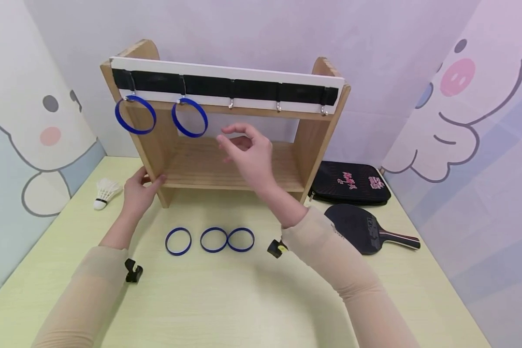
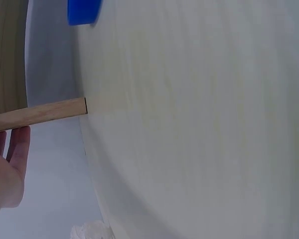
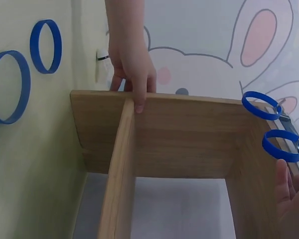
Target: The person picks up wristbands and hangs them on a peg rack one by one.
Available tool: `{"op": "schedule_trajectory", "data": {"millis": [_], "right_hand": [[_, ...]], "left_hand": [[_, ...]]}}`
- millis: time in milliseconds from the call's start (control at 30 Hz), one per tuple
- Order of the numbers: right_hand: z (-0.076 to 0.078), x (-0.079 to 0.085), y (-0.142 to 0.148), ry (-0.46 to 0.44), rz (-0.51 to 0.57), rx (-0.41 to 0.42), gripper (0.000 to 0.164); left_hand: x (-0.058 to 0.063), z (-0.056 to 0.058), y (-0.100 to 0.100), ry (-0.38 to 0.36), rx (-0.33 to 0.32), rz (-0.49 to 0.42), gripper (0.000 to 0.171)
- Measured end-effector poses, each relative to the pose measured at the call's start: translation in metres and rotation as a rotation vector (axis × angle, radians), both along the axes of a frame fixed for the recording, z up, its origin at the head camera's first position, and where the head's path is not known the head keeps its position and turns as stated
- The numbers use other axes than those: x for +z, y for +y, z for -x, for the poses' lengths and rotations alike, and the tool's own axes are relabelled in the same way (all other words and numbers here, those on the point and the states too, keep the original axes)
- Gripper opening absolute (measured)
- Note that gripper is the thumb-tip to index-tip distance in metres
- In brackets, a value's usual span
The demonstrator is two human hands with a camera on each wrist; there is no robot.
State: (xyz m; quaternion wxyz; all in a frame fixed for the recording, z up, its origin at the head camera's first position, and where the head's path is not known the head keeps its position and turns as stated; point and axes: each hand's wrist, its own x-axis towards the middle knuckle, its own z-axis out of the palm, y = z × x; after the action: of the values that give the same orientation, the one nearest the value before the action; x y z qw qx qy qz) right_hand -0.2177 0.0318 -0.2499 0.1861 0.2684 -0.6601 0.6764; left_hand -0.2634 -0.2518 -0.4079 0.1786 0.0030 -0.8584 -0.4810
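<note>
My left hand (image 1: 140,192) grips the left side panel of a wooden shelf (image 1: 232,186) low down, thumb at the front edge and fingers behind the panel (image 2: 45,113). Two blue rings hang from hooks on the shelf's top rail: one ring (image 1: 153,116) at the far left, the other ring (image 1: 206,116) on the second hook. Just right of that second ring, my right hand (image 1: 254,154) is raised with fingers loosely bent and nothing between them. Three metal hooks, among them the middle hook (image 1: 231,103), carry no ring.
Three blue rings lie on the table before the shelf: a left ring (image 1: 166,245), a middle ring (image 1: 201,244) and a right ring (image 1: 253,241). A shuttlecock (image 1: 106,191) lies left. At right are a black zip case (image 1: 350,183) and a table tennis bat (image 1: 356,229).
</note>
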Motion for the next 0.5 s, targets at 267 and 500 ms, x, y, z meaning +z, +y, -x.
{"op": "schedule_trajectory", "data": {"millis": [267,500], "right_hand": [[-0.003,-0.015,0.020,-0.050,-0.144,-0.013,0.020],[0.015,-0.056,0.038,-0.052,-0.325,0.007,0.023]], "left_hand": [[-0.001,0.000,-0.001,-0.008,0.007,-0.004,0.060],[0.000,0.001,-0.001,0.000,-0.006,0.007,0.060]]}}
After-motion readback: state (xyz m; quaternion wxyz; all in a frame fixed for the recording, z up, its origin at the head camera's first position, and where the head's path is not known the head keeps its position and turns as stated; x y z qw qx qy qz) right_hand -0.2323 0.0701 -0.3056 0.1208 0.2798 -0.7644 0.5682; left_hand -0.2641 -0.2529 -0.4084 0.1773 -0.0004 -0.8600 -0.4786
